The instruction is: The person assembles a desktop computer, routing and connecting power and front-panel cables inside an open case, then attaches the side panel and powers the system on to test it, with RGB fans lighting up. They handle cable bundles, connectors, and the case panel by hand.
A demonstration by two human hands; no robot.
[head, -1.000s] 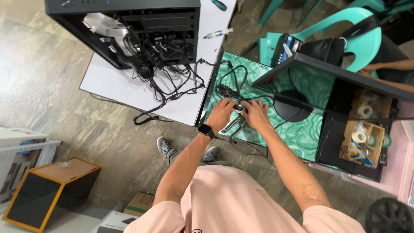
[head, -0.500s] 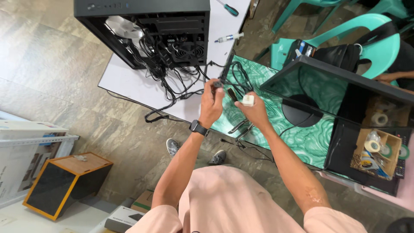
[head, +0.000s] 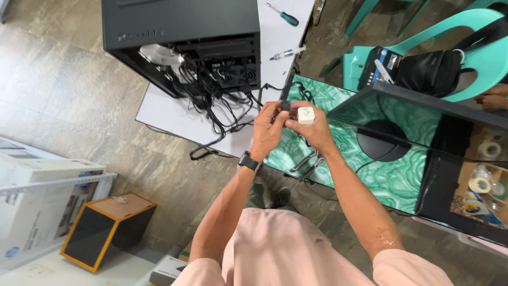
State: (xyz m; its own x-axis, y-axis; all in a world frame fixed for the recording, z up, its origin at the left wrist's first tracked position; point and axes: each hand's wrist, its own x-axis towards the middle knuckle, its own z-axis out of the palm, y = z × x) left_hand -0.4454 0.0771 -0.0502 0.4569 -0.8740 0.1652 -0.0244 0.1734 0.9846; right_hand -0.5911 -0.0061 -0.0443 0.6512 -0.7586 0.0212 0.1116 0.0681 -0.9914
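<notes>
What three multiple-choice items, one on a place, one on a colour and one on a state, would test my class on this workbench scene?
1. Where does the teal-handled screwdriver lie?
A. on the white board beside the black computer case
B. on the floor
C. on the chair

2. What colour is the plastic chair?
A. orange
B. teal
C. white

3. What is the state of the hands?
A. both flat on the table
B. both raised, the right hand pinching a small white block, the left hand at a black plug
C. both behind the back

Answers: A, it lies on the white surface; B, the chair is teal; B, both hands meet above the green table.
</notes>
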